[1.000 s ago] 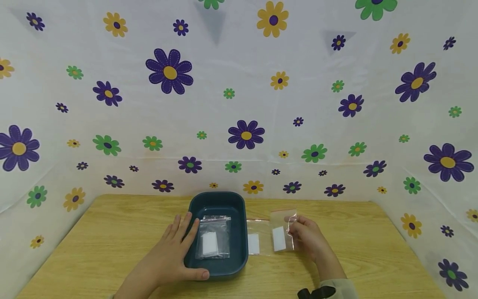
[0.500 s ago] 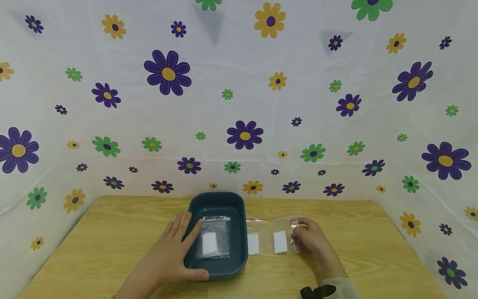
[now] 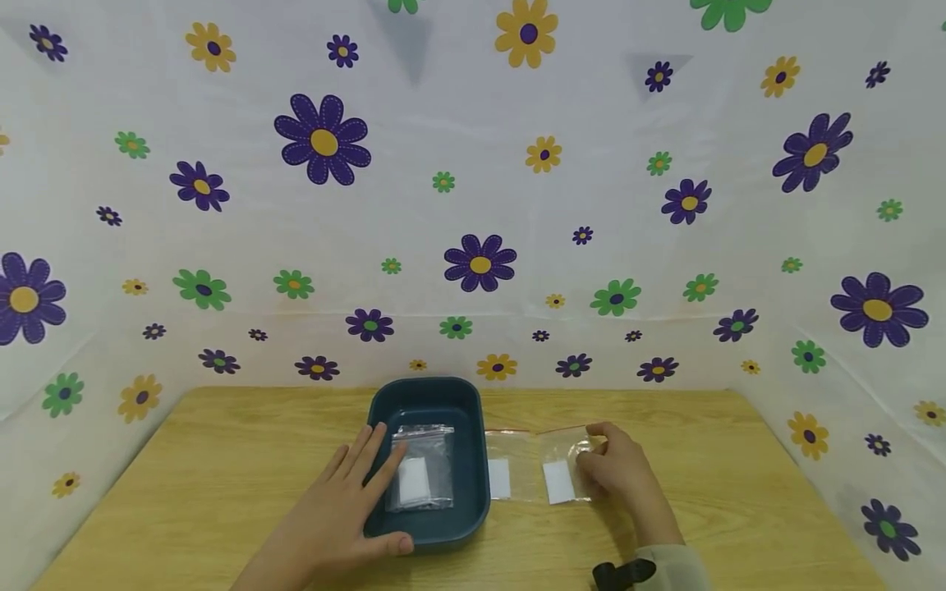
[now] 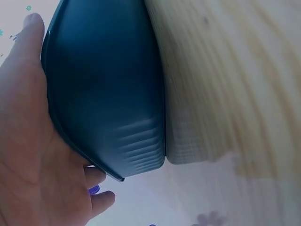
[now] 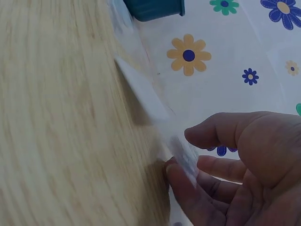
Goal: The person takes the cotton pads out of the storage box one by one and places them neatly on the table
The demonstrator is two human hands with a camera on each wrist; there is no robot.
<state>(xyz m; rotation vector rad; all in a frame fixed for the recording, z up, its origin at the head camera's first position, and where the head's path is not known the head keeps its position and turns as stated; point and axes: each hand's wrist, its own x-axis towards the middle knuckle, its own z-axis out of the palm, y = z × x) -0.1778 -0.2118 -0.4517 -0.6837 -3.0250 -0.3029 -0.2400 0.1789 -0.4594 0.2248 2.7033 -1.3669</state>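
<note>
My left hand [image 3: 336,501] rests at the left rim of a dark teal plastic tub [image 3: 469,517], fingers spread over the edge and thumb at the near corner. Inside the tub lie clear zip bags [image 3: 439,484], the top one showing a white card. To the right, my right hand [image 3: 621,476] holds the right edge of another clear zip bag [image 3: 550,443]. Its white card [image 5: 141,92] slants up from the tabletop in the right wrist view. A further zip bag [image 3: 523,468] with a white card lies flat between that bag and the tub.
A wood-grain table [image 3: 244,460] bears the tub and bags. Behind and at both sides hangs a white cloth [image 3: 414,230] printed with purple, yellow and green flowers. A black band [image 3: 621,573] sits at my right wrist.
My right hand has lowered its zip bag from a raised position close to the tabletop, right of the flat one. My left hand stays at the tub's rim.
</note>
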